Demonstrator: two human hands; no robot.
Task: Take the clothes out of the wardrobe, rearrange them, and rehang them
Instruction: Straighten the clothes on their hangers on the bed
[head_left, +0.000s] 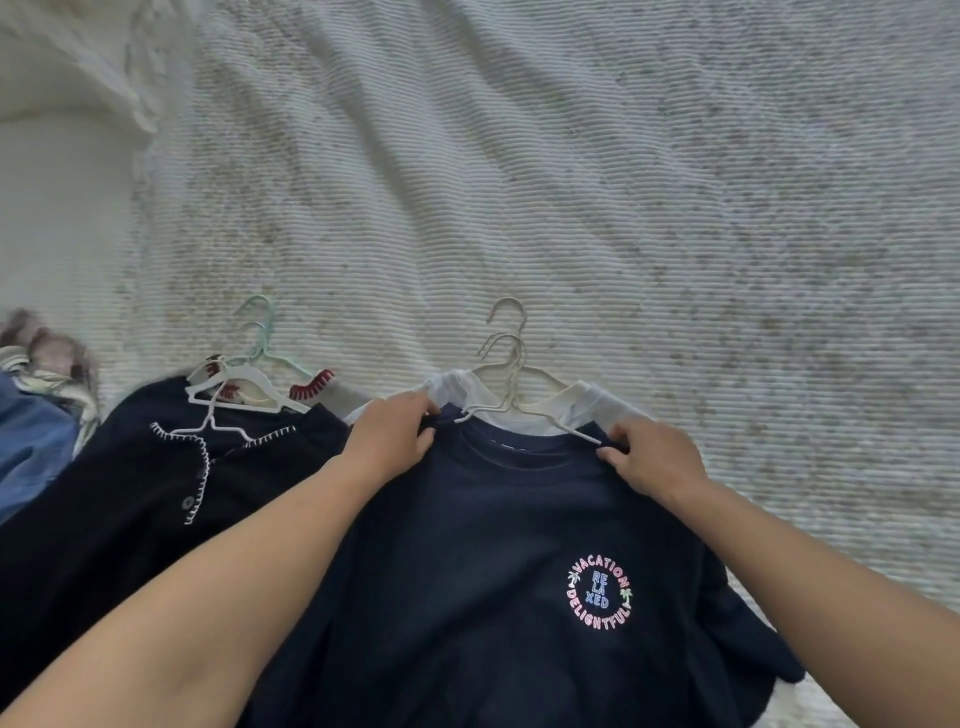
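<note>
I see both hands pinching the shoulders of a navy T-shirt (498, 530) that lies face-up on the ribbed white bedspread (571, 182) — my left hand (390, 439) grips the left shoulder seam, my right hand (652, 460) grips the right one where a white wire hanger (511, 400) pokes out of the neck. The shirt's round "Vacation Relaxed Delightful" print (599, 592) sits near my right forearm, and a white garment (582, 405) on its own hanger lies beneath it. Just to the left rests a dark cardigan with white stitching (156, 483) under more hangers (244, 387) — and folded clothes (36, 395) sit at the far left edge.
</note>
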